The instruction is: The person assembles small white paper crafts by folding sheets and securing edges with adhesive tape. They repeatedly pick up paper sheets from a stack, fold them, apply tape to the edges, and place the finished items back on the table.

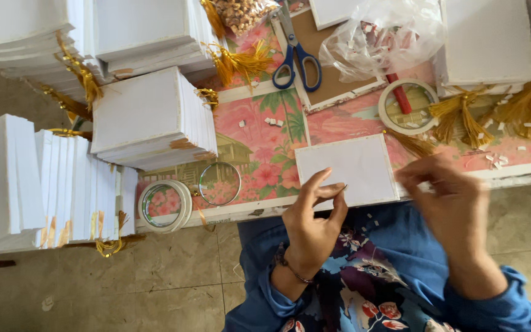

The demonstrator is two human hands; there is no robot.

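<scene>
Nearest, over a lap in blue sleeves and a flowered garment, left hand (310, 230) raised palm-in, thumb and forefinger tips pinched together just at the near edge of a flat white rectangular card (351, 166). Whatever sits in that pinch, too small to make out. Right hand (447, 212) blurred by motion, fingers curled down toward the card's near right corner; cannot tell whether closed on anything or merely touching.

Card itself flat on the near rim of the desk (265, 160), on a pink floral cover, between both hands.

By the look of it, fine fingertip work at the card's edge in hand: something small being handled or placed there. Calls for a steady pinch and a card kept from sliding.

To the left along the rim, a white tape ring (184, 206) just beside a clear one (239, 184). Beyond those, tall stacks of white cards (149, 117), some with gold tassels. Tiny white scraps (271, 121) scattered over the cover.

Farther back, blue-handled scissors (296, 58) on a brown board, a crumpled clear plastic bag (388, 37), another tape ring (383, 110) around a red stick, and loose gold tassels (462, 114) to the right.
</scene>
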